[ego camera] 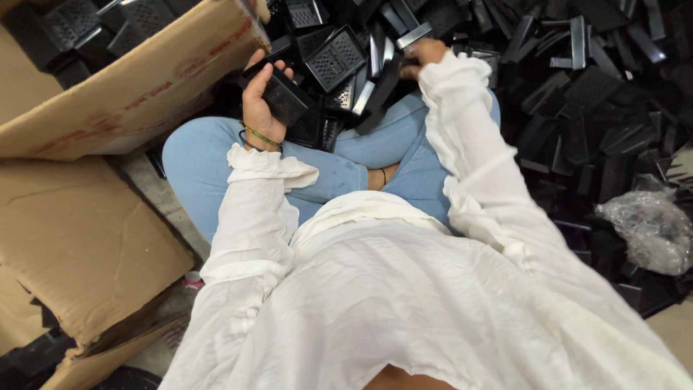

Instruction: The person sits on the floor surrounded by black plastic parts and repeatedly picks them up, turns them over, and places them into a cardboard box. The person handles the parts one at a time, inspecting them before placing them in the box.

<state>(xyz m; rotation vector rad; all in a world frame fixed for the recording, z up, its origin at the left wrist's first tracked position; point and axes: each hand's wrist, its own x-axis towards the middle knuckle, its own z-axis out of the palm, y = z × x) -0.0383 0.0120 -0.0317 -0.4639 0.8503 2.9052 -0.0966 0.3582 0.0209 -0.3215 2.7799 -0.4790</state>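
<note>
Left hand (260,97): closed round small black plastic vented housing (283,96), held above left knee. Right hand (424,53): reaching into heap of black plastic parts (577,94) on floor ahead; grip unclear. Corrugated brown cardboard box (123,90) at left. Advise: keep housing vent-side visible, pick single pc.

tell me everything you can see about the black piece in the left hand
The black piece is a small boxy part, matte like plastic, with flat faces and sharp edges. The left hand grips it from the side, fingers wrapped around its top, holding it tilted above the person's knee, near the pile of black parts. Its finer details are too dark to tell.
</note>
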